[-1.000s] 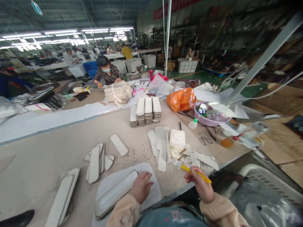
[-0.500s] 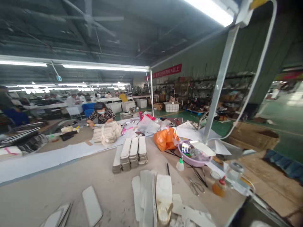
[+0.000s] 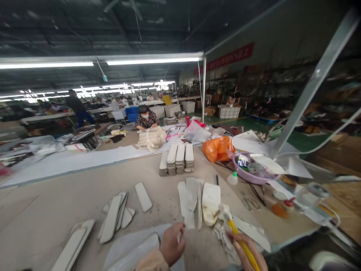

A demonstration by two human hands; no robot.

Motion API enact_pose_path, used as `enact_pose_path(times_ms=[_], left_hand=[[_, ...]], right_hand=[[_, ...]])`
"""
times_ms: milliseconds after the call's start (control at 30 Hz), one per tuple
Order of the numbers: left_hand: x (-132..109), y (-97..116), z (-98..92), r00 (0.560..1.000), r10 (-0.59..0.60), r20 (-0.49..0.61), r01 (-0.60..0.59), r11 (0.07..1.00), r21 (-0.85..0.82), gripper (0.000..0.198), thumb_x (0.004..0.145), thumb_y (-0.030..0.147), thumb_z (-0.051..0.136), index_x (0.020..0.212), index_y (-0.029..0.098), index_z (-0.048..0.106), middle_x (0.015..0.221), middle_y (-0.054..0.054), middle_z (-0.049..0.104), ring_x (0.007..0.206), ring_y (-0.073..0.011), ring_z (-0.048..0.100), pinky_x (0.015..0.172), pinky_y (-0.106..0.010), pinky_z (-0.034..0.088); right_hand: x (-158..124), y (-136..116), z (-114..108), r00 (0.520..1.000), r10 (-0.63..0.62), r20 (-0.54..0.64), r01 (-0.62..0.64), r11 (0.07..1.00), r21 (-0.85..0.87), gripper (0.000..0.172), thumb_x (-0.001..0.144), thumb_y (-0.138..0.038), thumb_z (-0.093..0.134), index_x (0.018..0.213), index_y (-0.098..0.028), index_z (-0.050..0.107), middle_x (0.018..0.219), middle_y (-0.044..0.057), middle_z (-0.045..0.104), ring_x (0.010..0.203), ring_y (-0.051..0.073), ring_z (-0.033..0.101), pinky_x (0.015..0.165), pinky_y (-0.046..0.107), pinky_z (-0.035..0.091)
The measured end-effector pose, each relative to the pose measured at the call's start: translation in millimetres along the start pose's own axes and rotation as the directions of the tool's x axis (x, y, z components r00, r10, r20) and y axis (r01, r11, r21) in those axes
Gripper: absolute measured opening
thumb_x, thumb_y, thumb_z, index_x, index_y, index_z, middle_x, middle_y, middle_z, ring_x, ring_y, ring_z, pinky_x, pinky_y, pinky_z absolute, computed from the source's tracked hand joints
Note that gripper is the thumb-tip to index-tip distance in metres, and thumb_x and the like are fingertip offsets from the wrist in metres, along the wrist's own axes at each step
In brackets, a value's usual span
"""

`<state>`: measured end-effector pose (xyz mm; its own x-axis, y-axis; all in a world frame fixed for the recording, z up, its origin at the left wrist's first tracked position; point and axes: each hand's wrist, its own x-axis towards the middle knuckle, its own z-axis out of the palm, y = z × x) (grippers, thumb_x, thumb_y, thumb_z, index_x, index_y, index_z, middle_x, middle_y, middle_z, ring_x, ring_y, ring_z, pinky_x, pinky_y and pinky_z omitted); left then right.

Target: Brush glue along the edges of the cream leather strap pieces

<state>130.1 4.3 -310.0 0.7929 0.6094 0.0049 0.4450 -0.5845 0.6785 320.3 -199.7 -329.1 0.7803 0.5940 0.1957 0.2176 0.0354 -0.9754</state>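
**A:** ok, what kind of place is this?

**B:** Big dim hall (image 3: 76,34), dark ceiling, patches of green floor (image 3: 241,122) right of centre, strip lights (image 3: 152,61) glowing across the upper left.

**A:** And the surface?

**B:** Wide greyish-tan table (image 3: 70,188), kinda scuffed, dark specks around the middle. White paper strip (image 3: 90,160) runs along its far part, in from the left edge. A person in a dark patterned top (image 3: 148,118) bends over the far side, upper middle. Orange bag (image 3: 217,148) and a cluttered purple basin (image 3: 255,180) sit right of centre, four stacks of pale panels (image 3: 171,154) in the middle.

**A:** So where's the work?

**B:** Bottom of the frame, left of centre: one long panel (image 3: 138,248) lying on a pale sheet (image 3: 115,241). White tub (image 3: 211,194) stands farther right. Left hand (image 3: 172,244) is by the panel's right end, fingers loosely half-curled, nothing in it that I can see. Right hand (image 3: 248,250), lower right, is closed round a yellow-handled brush (image 3: 232,227), its blurry head just right of the tub. Can't tell if they touch.
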Motion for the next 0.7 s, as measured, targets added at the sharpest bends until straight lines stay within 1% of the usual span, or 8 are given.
enact_pose_path(times_ms=[100,200,300,367,433,533,633,700], left_hand=[[-36,9,-36.6,0.995,0.016,-0.101,-0.054,0.923,-0.382,0.019,0.083,0.036,0.046,0.071,0.021,0.047,0.088,-0.007,0.064,0.077,-0.0183,0.058,0.069,-0.030,0.047],[-67,9,-65.7,0.995,-0.021,-0.096,-0.048,0.744,-0.666,0.027,0.082,0.044,0.051,0.072,0.019,0.044,0.078,-0.004,0.059,0.070,-0.0146,0.051,0.062,-0.026,0.042],[-98,-6,-74.1,0.991,-0.089,-0.102,-0.032,0.573,-0.819,0.029,0.079,0.042,0.058,0.071,0.018,0.043,0.072,-0.002,0.055,0.065,-0.0118,0.046,0.059,-0.024,0.038],[-118,-22,-72.3,0.972,-0.181,-0.146,-0.033,0.515,-0.857,0.031,0.074,0.042,0.063,0.070,0.018,0.044,0.065,0.000,0.051,0.060,-0.0100,0.043,0.055,-0.022,0.035],[-138,-40,-68.8,0.928,-0.319,-0.194,-0.013,0.492,-0.870,0.031,0.070,0.042,0.064,0.069,0.018,0.045,0.059,0.003,0.045,0.054,-0.0084,0.038,0.051,-0.021,0.031],[-169,-68,-62.8,0.810,-0.551,-0.199,0.114,0.481,-0.869,0.026,0.069,0.039,0.060,0.068,0.018,0.045,0.055,0.006,0.041,0.050,-0.0078,0.037,0.049,-0.020,0.031],[-195,-99,-58.6,0.673,-0.705,-0.223,0.311,0.543,-0.780,0.016,0.067,0.031,0.055,0.065,0.018,0.045,0.053,0.005,0.043,0.050,-0.0097,0.042,0.050,-0.022,0.033],[-207,-120,-60.4,0.606,-0.742,-0.287,0.443,0.614,-0.653,0.010,0.067,0.026,0.050,0.062,0.018,0.047,0.053,0.004,0.046,0.053,-0.0114,0.045,0.053,-0.023,0.034]], right_hand=[[5,-13,15,0.985,-0.089,0.149,0.083,0.995,0.052,0.021,0.082,-0.036,0.059,0.098,-0.025,0.052,0.125,0.012,0.058,0.121,0.030,0.049,0.105,0.048,0.036],[25,-11,49,0.969,-0.115,0.218,0.080,0.984,0.161,0.021,0.085,-0.034,0.058,0.101,-0.025,0.046,0.131,0.012,0.054,0.124,0.026,0.047,0.106,0.046,0.035],[34,-3,88,0.955,-0.095,0.281,0.019,0.965,0.261,0.026,0.083,-0.037,0.060,0.099,-0.025,0.043,0.130,0.011,0.055,0.121,0.024,0.050,0.099,0.041,0.043],[30,-1,110,0.935,-0.055,0.351,-0.039,0.966,0.256,0.031,0.078,-0.038,0.065,0.096,-0.025,0.044,0.124,0.011,0.060,0.113,0.025,0.057,0.089,0.038,0.049],[21,-2,126,0.903,-0.010,0.429,-0.094,0.971,0.219,0.034,0.073,-0.039,0.069,0.091,-0.024,0.045,0.115,0.010,0.065,0.100,0.024,0.063,0.078,0.034,0.053],[6,-4,144,0.848,0.034,0.529,-0.115,0.986,0.121,0.035,0.070,-0.040,0.072,0.089,-0.024,0.046,0.108,0.007,0.068,0.090,0.023,0.065,0.072,0.031,0.053],[-6,-2,166,0.792,0.001,0.610,-0.013,1.000,0.015,0.033,0.073,-0.041,0.069,0.091,-0.024,0.048,0.109,0.007,0.067,0.095,0.023,0.063,0.079,0.033,0.051],[-13,1,185,0.752,-0.017,0.659,0.075,0.995,-0.060,0.030,0.076,-0.040,0.065,0.093,-0.024,0.047,0.109,0.007,0.067,0.085,0.021,0.064,0.076,0.033,0.051]])
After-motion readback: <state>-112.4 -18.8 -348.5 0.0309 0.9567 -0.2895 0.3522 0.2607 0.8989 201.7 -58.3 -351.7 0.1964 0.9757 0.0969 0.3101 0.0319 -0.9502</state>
